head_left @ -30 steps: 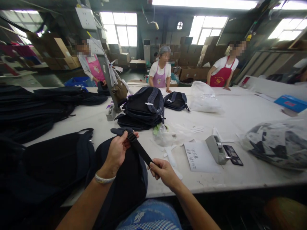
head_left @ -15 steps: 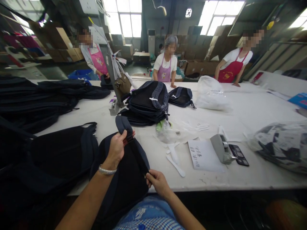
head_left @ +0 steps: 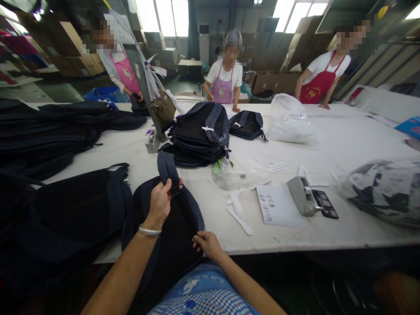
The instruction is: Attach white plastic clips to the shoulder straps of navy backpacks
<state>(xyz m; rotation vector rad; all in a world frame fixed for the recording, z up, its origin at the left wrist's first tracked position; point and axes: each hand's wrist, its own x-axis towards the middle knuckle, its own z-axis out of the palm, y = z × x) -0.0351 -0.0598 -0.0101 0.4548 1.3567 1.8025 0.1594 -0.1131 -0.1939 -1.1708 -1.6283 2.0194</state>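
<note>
A dark navy and black backpack (head_left: 167, 249) lies at the table's front edge, against my body. My left hand (head_left: 160, 201) is closed round its padded shoulder strap (head_left: 166, 165), with the thumb beside the black buckle. The black webbing strap (head_left: 187, 211) runs down from that buckle toward the lower right. At its lower end my right hand (head_left: 208, 245) is closed, its fingertips pinching the webbing by the backpack's side. A second backpack (head_left: 88, 201) lies just left of this one.
More backpacks (head_left: 42, 135) are piled on the left, with others stacked (head_left: 200, 135) beyond my hands near a metal post (head_left: 144, 74). White plastic pieces (head_left: 239, 218), a paper sheet (head_left: 277, 205), a grey tape dispenser (head_left: 302, 197) and plastic bags (head_left: 288, 118) lie rightward. Several co-workers (head_left: 226, 78) stand across the table.
My right hand has shifted slightly left along the backpack's side. My left hand keeps its hold at the buckle. Across the table, the middle co-worker has lifted one hand. The view has tilted down slightly.
</note>
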